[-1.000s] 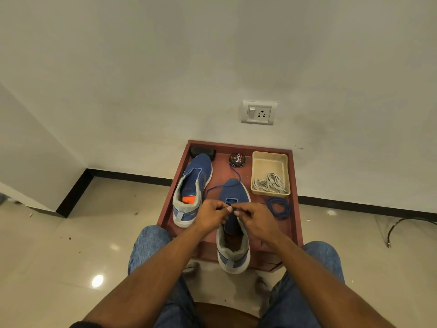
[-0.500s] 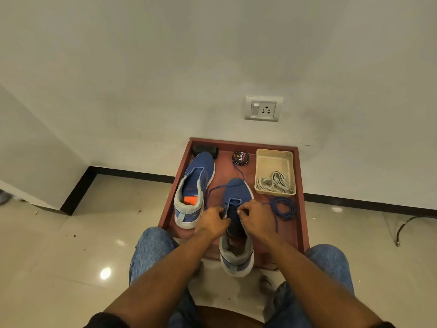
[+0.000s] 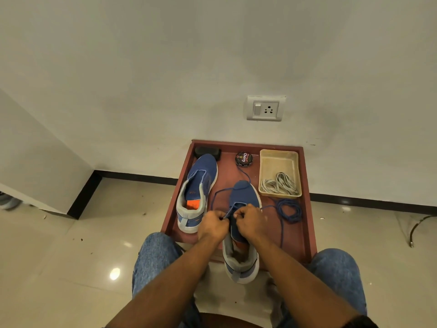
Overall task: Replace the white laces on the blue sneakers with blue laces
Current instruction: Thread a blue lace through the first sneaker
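Head view. A red-brown tray (image 3: 307, 209) stands on the floor against the wall. The near blue sneaker (image 3: 243, 197) lies at the tray's front, toe toward the wall, heel overhanging the front edge, directly beneath both hands. The left hand (image 3: 212, 227) sits at the sneaker's left eyelet row, fingers curled, pinching a strand of the blue lace (image 3: 218, 194). The right hand (image 3: 250, 221) sits at the right eyelet row, touching or nearly touching the left, fingers curled and pinching the same lace at the throat. One end of the lace loops out left of the toe; the other runs right and down along the tray floor.

A second blue sneaker (image 3: 197, 185), without laces, lies to the left, apart from the hands. A coil of blue lace (image 3: 289, 210) lies to the right of the hands. Behind it, white laces (image 3: 279, 185) lie heaped in a beige bin (image 3: 279, 159). A polish tin (image 3: 244, 158) and a black object (image 3: 207, 151) stand at the tray's rear.
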